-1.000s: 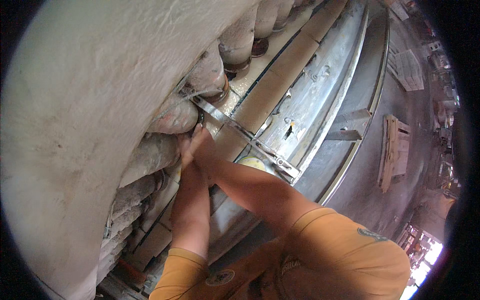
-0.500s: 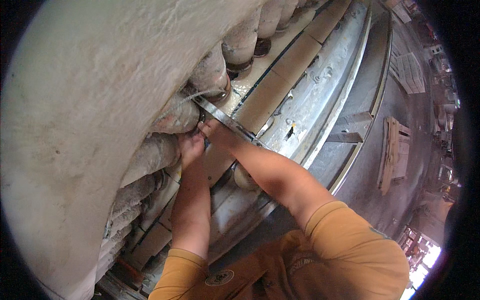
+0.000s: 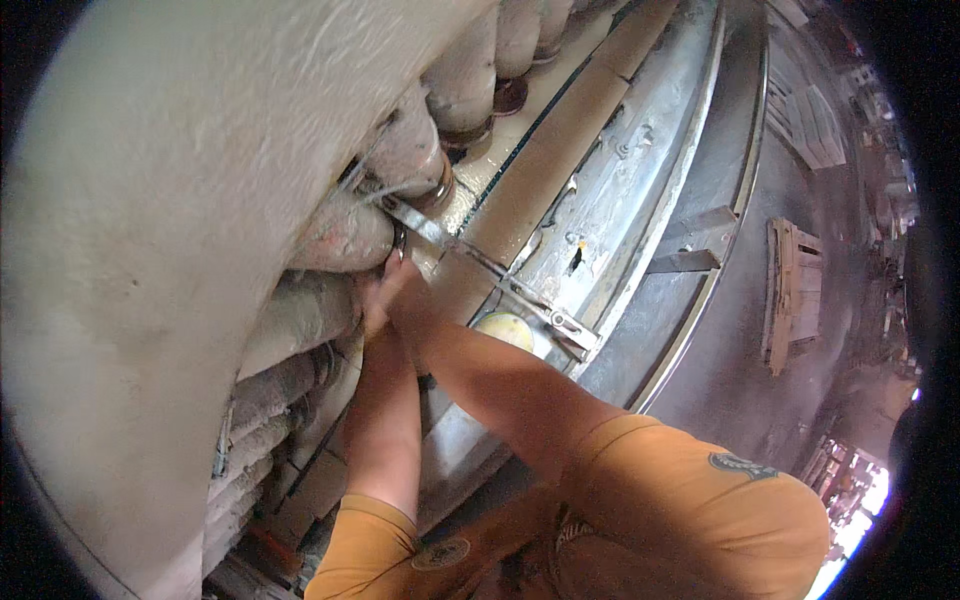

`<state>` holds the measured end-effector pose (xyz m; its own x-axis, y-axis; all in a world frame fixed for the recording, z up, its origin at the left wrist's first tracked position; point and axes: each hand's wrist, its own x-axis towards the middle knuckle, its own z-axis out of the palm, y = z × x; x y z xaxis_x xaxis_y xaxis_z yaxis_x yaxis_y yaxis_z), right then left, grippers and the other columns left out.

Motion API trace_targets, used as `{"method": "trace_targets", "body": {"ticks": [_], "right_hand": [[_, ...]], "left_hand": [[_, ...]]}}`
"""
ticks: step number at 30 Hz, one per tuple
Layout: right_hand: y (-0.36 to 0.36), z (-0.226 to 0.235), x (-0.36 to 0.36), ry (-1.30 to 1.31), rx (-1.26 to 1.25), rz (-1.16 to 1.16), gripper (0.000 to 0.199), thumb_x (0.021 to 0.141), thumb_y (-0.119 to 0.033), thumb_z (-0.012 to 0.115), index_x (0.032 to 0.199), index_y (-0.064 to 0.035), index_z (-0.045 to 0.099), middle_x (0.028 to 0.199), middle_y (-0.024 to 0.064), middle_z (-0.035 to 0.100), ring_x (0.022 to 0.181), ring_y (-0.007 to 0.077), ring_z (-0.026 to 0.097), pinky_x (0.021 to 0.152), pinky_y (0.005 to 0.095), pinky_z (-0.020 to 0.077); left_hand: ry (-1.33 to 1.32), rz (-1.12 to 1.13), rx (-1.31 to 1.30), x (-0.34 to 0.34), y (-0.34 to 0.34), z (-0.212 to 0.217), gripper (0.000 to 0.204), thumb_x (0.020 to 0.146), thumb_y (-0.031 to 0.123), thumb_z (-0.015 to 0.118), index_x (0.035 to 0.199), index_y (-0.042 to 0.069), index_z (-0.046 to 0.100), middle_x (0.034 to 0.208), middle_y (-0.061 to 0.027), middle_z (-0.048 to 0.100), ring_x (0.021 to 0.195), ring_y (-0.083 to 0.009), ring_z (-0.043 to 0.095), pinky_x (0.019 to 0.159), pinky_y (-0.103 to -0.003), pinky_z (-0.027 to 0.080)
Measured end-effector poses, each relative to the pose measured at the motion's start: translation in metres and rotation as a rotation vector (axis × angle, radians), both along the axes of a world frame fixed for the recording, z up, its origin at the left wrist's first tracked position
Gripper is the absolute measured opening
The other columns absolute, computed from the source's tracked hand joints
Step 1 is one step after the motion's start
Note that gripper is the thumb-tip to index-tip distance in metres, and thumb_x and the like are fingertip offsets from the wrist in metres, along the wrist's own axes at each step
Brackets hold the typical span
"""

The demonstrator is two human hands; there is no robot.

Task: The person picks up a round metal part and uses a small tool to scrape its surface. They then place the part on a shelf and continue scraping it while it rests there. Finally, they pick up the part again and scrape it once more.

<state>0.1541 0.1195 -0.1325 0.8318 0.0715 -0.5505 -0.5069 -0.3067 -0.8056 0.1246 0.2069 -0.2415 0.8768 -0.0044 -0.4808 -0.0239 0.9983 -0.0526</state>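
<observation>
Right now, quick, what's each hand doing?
Left bare hand: beside the dusty grey rounded form; open or closed, can't tell.
Right bare hand: close by the left; can't tell either.

A wall filled the left, with a row of columns along its right edge. Right of these ran a strip of slabs, then a channel, then the floor with a pallet. A bar crossed strip and channel, just beyond the left grip and right grip.
</observation>
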Motion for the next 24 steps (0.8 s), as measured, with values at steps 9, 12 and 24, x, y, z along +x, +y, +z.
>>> {"method": "trace_targets", "body": {"ticks": [9, 12, 24], "right_hand": [[-0.034, -0.064, -0.003, -0.513, -0.134, 0.539, 0.032, 0.085, -0.025, 0.05, 0.107, -0.0013, 0.054, 0.09, 0.0179, 0.062, 0.085, 0.0352, 0.06, 0.072, 0.0433, 0.0485], [-0.05, -0.067, 0.018, -0.873, -0.342, 0.732, 0.035, 0.083, -0.018, 0.052, 0.115, -0.0033, 0.054, 0.089, 0.017, 0.061, 0.083, 0.0363, 0.06, 0.072, 0.0425, 0.0491], [-0.042, -0.057, 0.051, -0.66, -0.155, 0.785, 0.037, 0.093, -0.033, 0.046, 0.095, 0.001, 0.061, 0.076, 0.0244, 0.06, 0.077, 0.035, 0.062, 0.071, 0.045, 0.0472]], "left_hand": [[0.152, -0.148, 0.1, -0.01, -0.003, 0.036, 0.042, 0.085, 0.025, 0.058, 0.116, -0.001, 0.047, 0.107, -0.0138, 0.052, 0.099, -0.0272, 0.049, 0.075, -0.039, 0.044], [0.051, -0.107, -0.534, 0.006, 0.004, 0.039, 0.038, 0.085, 0.028, 0.059, 0.113, 0.002, 0.052, 0.105, -0.0131, 0.055, 0.094, -0.0291, 0.054, 0.066, -0.037, 0.047], [-0.23, 0.008, -0.3, 0.001, 0.011, -0.023, 0.044, 0.083, 0.029, 0.061, 0.116, 0.002, 0.052, 0.116, -0.0132, 0.053, 0.1, -0.0319, 0.052, 0.057, -0.031, 0.049]]}}
